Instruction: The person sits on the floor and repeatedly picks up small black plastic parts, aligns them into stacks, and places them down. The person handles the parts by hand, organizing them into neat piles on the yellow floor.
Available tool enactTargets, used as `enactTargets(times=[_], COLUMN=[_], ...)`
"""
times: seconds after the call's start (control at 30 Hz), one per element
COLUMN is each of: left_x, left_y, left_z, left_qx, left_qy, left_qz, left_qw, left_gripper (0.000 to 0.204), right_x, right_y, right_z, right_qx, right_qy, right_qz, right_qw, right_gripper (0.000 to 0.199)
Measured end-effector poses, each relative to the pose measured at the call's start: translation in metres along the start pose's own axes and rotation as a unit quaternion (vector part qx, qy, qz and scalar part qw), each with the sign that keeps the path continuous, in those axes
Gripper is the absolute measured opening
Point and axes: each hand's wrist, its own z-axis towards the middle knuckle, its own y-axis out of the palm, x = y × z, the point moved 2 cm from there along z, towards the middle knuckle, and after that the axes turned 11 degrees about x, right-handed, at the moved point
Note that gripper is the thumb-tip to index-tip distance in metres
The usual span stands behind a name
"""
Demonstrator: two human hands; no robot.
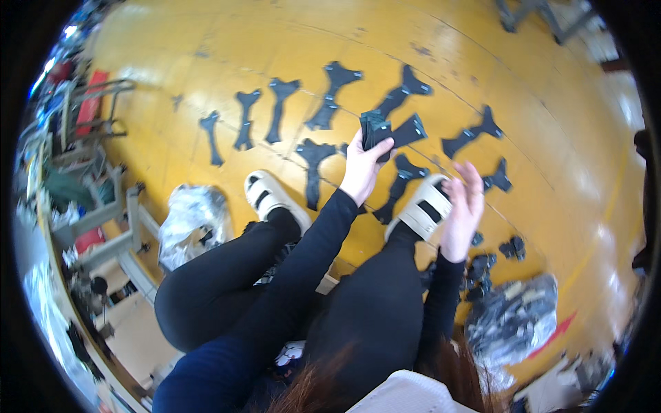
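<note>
My left hand is closed around a bundle of dark fabric pieces, held above the floor in front of my knees. From the bundle one flap sticks out to the right. My right hand is raised by my right sandal, fingers apart and nothing in it. Beyond my hands, several dark Y-shaped fabric pieces with small pale marks lie spread in rows, among them a wide one, a narrow one and one at the right. Another piece lies beside the right sandal.
My cream sandals stand on the yellow floor. A clear plastic bag lies left of my legs. At the right are small dark bundles and a filled plastic bag. Metal-legged work tables line the left side.
</note>
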Motion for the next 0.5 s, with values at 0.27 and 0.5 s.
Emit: enactTargets(times=[0.27, 0.5], left_x=[0.077, 0.069], left_y=[-0.196, -0.260], left_z=[0.142, 0.166], left_qx=[0.253, 0.339], left_qy=[0.143, 0.114], left_qz=[-0.194, -0.135], left_qw=[0.937, 0.924], left_gripper=[0.035, 0.025], right_x=[0.007, -0.001], right_y=[-0.016, -0.021], right_z=[-0.001, -0.004], right_qx=[-0.036, -0.026], right_qy=[0.016, 0.007], right_qz=[-0.090, -0.123], right_qw=[0.995, 0.992], right_gripper=[0.019, 0.018])
